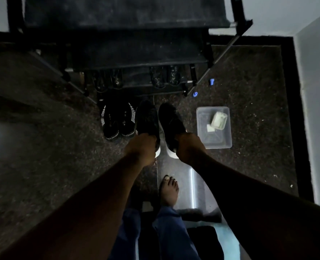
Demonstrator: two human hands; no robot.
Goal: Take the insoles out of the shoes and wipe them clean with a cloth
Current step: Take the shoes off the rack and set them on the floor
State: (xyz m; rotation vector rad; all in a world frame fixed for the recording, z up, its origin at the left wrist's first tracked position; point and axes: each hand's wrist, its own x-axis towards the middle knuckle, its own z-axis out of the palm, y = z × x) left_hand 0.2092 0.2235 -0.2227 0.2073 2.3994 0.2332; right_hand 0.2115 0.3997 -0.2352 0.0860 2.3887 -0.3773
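Two black shoes with white soles are in the middle of the dim view, toes pointing away from me. My left hand [141, 147] grips the heel of the left black shoe [147, 119]. My right hand [189, 147] grips the heel of the right black shoe [171, 121]. Whether the shoes rest on the floor or hang just above it I cannot tell. No insole shows. A pale folded cloth [219, 121] lies in a clear plastic tub [226, 143] on the floor right of the shoes.
A second pair of black shoes with white stripes [117, 121] stands left of the held pair. A black shoe rack [136, 59] with more shoes stands behind. Two small blue bits [211, 82] lie near its right leg. My bare foot [169, 190] is below. The wall is at right.
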